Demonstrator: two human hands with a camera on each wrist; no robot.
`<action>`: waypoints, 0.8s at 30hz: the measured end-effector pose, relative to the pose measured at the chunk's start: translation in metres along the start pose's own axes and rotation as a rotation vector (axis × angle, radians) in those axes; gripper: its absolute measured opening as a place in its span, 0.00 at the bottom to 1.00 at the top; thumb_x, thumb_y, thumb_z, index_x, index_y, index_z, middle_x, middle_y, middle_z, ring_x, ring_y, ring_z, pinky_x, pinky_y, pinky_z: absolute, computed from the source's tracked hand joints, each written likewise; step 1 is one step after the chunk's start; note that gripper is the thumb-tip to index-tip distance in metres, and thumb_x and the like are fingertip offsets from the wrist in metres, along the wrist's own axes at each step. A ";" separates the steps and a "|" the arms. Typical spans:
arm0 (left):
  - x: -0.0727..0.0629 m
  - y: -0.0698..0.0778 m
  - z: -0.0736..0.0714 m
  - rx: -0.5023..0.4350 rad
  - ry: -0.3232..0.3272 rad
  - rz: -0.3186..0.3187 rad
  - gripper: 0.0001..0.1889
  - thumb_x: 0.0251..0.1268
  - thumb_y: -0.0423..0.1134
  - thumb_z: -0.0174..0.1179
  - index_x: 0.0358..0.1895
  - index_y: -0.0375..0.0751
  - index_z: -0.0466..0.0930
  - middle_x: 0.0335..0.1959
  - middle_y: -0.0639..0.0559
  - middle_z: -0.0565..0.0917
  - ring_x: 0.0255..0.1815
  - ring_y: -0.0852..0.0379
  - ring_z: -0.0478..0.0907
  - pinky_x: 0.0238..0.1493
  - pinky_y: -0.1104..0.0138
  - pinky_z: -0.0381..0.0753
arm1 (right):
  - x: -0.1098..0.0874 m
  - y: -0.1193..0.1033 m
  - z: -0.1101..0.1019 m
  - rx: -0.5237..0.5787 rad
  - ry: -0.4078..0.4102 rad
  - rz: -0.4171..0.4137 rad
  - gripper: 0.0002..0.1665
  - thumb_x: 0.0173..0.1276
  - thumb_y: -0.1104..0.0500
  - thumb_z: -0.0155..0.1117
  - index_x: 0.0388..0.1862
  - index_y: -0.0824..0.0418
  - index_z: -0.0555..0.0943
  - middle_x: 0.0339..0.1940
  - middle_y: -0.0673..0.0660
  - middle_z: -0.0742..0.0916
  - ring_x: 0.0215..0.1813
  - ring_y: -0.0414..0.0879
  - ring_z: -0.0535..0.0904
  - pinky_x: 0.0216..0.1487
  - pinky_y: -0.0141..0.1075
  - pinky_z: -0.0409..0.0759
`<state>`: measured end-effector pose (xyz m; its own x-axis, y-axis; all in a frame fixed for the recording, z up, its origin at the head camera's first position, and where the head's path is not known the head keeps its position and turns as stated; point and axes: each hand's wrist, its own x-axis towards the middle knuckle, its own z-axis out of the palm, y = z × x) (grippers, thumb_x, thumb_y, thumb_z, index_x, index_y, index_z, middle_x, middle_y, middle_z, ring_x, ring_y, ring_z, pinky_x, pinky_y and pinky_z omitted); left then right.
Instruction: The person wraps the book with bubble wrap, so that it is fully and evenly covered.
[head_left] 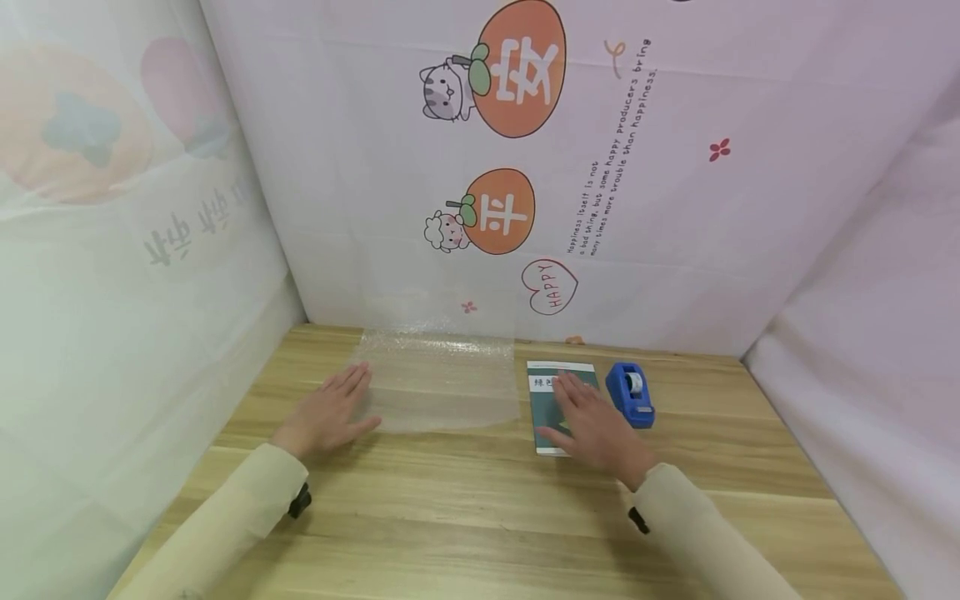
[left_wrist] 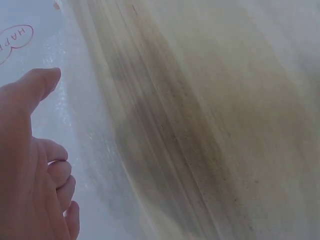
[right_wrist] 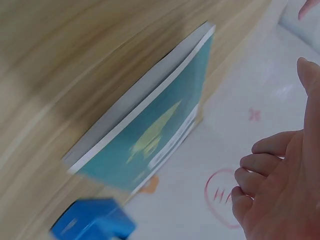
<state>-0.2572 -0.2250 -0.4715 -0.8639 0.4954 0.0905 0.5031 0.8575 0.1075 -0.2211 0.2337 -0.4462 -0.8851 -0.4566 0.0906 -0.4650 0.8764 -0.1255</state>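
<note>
A sheet of clear plastic, seemingly bubble wrap (head_left: 446, 387), lies on the wooden table, its far end against the back cloth. By its left edge is my left hand (head_left: 330, 414), fingers extended and thumb apart; whether it touches the sheet I cannot tell. My right hand (head_left: 596, 425) is over a green-and-white book (head_left: 546, 421), covering part of its cover. In the right wrist view the book (right_wrist: 150, 120) lies flat, and the hand (right_wrist: 285, 170) appears apart from it, holding nothing. The left wrist view shows the left hand (left_wrist: 35, 160) with nothing in its grasp.
A blue tape dispenser (head_left: 630, 396) with a roll in it stands just right of the book. White printed cloth (head_left: 660, 250) rises along the table's back edge, with more cloth at both sides. Bare wood (head_left: 465, 517) lies in front.
</note>
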 end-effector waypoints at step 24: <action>0.004 -0.012 0.011 -0.132 -0.142 -0.008 0.46 0.80 0.59 0.54 0.81 0.21 0.53 0.84 0.27 0.53 0.86 0.29 0.53 0.85 0.41 0.57 | 0.072 -0.058 0.040 0.005 -0.111 -0.043 0.52 0.82 0.31 0.49 0.84 0.72 0.58 0.86 0.70 0.63 0.87 0.64 0.57 0.86 0.55 0.61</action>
<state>-0.2675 -0.2318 -0.4837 -0.8580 0.5111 -0.0505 0.4868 0.8407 0.2370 -0.2590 0.1442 -0.4719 -0.8612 -0.5080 -0.0137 -0.5023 0.8550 -0.1293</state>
